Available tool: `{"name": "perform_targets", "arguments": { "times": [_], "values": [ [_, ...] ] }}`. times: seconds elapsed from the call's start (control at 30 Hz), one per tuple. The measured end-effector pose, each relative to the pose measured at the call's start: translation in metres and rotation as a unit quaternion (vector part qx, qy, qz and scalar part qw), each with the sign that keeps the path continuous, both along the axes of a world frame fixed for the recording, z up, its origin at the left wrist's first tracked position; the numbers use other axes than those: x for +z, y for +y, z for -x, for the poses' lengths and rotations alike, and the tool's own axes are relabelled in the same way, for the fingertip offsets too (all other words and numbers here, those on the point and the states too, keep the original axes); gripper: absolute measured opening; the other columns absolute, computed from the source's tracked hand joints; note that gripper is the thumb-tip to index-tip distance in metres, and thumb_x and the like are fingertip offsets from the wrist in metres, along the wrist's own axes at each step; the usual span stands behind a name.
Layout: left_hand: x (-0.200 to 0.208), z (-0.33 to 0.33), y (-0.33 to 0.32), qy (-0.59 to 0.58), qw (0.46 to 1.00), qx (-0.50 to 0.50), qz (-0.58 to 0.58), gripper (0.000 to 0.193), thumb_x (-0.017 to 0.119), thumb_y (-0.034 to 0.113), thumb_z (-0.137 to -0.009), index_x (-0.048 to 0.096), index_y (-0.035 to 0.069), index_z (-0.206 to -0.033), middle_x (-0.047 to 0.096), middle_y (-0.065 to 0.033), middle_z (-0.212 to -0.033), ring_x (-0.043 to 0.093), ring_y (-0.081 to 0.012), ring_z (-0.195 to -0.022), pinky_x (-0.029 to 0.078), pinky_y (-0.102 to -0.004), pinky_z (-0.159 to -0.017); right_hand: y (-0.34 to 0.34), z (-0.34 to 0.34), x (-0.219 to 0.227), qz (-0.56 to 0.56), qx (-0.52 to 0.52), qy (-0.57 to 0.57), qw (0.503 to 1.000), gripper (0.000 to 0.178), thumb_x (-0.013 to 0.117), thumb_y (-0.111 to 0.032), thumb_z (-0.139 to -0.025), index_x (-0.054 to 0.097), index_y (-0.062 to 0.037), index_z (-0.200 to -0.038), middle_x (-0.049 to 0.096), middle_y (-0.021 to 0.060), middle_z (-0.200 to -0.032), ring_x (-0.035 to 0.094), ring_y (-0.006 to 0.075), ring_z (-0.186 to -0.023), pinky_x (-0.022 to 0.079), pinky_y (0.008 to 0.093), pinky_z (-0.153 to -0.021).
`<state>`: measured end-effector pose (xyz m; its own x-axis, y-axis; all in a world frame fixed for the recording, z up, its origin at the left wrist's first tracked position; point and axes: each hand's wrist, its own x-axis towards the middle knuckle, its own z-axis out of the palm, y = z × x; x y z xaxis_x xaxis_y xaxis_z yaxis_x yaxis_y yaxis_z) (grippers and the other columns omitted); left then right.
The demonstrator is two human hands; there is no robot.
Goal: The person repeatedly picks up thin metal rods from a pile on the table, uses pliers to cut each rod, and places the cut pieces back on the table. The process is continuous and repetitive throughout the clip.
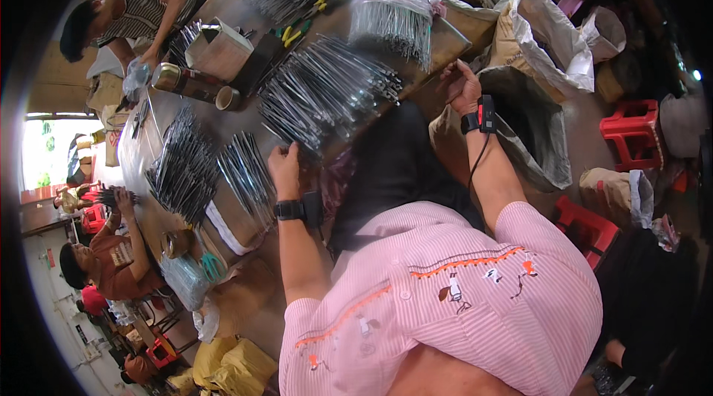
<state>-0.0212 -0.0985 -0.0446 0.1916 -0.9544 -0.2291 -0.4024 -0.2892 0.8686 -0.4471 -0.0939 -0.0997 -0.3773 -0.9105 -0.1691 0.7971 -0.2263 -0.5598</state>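
Note:
My left hand (284,172) is at the near table edge, its fingers closed beside the ends of a large pile of thin dark rods (327,92). Whatever it may hold is too small to make out. My right hand (462,89) is raised off the table's right corner, fingers loosely bent and apart, with nothing visible in them. A smaller row of thin rods (246,177) lies to the left of my left hand. Farther left is another dark heap of rods (183,166). A clear plastic bag of rods (392,16) sits at the far right of the table.
Pliers with yellow handles (291,36), a metal flask (186,83) and an open carton (219,51) stand beyond the piles. Open sacks (531,125) crowd the right side, near a red stool (631,134). Two co-workers (160,2) (122,262) sit along the table's left.

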Motion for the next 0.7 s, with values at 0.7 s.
{"name": "perform_targets", "arguments": {
  "times": [0.7],
  "values": [
    [0.073,0.057,-0.004,-0.244,0.908,0.007,0.341,0.016,0.067,0.011,-0.08,0.061,-0.001,-0.089,0.057,-0.0134,-0.081,0.056,-0.0287,-0.073,0.047,-0.0369,-0.065,-0.007,-0.004,-0.027,-0.015,-0.049,-0.116,0.992,0.009,0.062,-0.015,-0.085,0.059,-0.0077,-0.083,0.061,0.0069,-0.076,0.058,0.0206,-0.071,0.049,0.037,-0.069]
  ]
}}
